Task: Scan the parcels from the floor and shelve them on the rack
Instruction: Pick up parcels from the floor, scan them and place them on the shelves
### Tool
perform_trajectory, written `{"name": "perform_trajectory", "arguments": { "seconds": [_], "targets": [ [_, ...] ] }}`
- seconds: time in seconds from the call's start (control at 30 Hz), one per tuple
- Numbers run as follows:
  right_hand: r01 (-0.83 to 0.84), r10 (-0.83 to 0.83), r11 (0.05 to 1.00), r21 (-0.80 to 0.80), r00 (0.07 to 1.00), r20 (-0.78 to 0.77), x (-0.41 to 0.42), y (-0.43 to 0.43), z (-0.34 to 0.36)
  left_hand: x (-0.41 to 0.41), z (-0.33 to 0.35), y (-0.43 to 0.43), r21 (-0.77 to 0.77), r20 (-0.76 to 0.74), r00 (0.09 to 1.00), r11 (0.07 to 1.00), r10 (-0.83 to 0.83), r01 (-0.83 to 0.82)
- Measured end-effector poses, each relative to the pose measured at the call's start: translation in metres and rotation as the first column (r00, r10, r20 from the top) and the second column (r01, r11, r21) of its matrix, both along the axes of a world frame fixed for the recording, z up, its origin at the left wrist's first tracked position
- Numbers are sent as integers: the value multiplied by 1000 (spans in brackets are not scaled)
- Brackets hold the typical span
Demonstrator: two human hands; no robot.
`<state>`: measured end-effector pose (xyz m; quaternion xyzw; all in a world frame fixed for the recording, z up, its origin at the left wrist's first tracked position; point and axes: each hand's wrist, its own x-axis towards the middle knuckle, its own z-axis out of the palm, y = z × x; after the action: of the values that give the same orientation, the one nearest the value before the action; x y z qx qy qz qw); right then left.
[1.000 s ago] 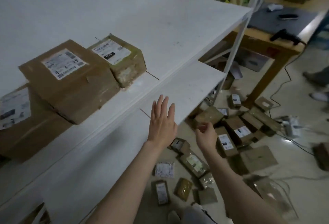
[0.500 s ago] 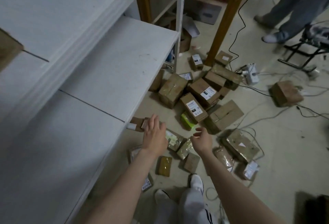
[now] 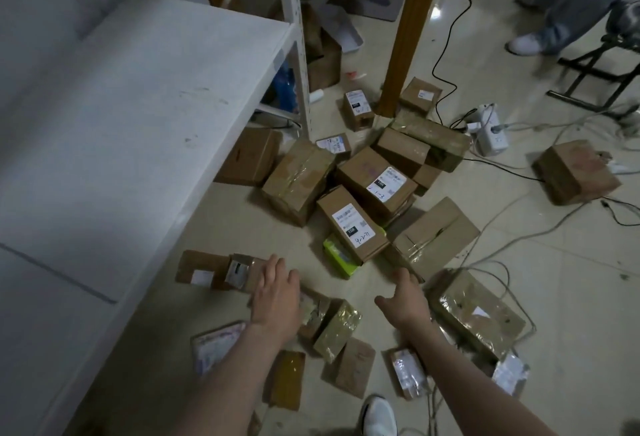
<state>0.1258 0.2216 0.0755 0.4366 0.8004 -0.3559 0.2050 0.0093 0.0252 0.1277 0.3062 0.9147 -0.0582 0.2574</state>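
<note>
Rack shelf (image 3: 138, 106): its front edge runs diagonally at left. Parcels (image 3: 353, 224) crowd the floor just beside it. A bare floor patch (image 3: 346, 285) lies between our hands, and cables (image 3: 491, 228) trail to the right.

Left hand (image 3: 277, 297): palm down, fingers straight, holding nothing. It is over a small taped parcel (image 3: 242, 271); we cannot tell if they touch.

Right hand (image 3: 403, 300): reaching forward, fingers loosely spread, empty.
</note>
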Motion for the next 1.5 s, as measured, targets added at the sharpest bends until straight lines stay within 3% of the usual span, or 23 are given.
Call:
{"name": "perform_trajectory", "arguments": {
  "seconds": [0.23, 0.47, 0.6, 0.7, 0.87, 0.93, 1.0, 1.13, 1.27, 1.33, 1.4, 1.47, 1.5],
  "targets": [
    [-56, 55, 993, 108, 998, 6, -47, 54, -121, -10, -117, 76, 49, -18, 999, 998, -31, 32],
    [-62, 58, 984, 168, 998, 25, -105, 66, -240, -15, -225, 90, 93, -6, 997, 992, -81, 81],
    [-126, 119, 960, 251, 992, 42, -109, 64, -272, -10, -261, 64, 52, 35, 997, 996, -70, 68],
    [-48, 48, 982, 181, 999, 7, -89, 55, -262, -4, -256, 47, 38, 87, 996, 999, 13, -16],
    [237, -239, 971, -30, 969, -66, -29, 27, -186, 13, -187, 56, 132, 286, 914, 933, 288, -335],
    [307, -315, 949, -74, 940, -129, -10, 20, -141, 16, -143, 77, 125, 456, 785, 843, 420, -524],
    [386, -396, 918, -88, 884, -249, 3, 18, -89, 19, -104, 100, 107, 630, 600, 710, 493, -696],
    [503, -481, 858, -104, 715, -507, 23, 14, 17, 38, -26, 136, 108, 781, 437, 593, 447, -798],
    [536, -561, 813, -226, 618, -550, 56, 7, 111, 65, 58, 144, 190, 828, 420, 519, 371, -834],
    [511, -679, 733, -449, 519, -519, 84, 8, 167, 79, 110, 134, 219, 840, 410, 467, 356, -856],
    [506, -794, 606, -614, 334, -508, 110, 11, 224, 92, 161, 121, 257, 850, 407, 411, 334, -875],
    [530, -847, 501, -685, 137, -514, 136, 12, 276, 108, 209, 112, 267, 872, 389, 378, 298, -886],
    [542, -854, 471, -696, 82, -513, 148, 9, 300, 119, 232, 106, 282, 877, 394, 369, 275, -886]
  ]
}}
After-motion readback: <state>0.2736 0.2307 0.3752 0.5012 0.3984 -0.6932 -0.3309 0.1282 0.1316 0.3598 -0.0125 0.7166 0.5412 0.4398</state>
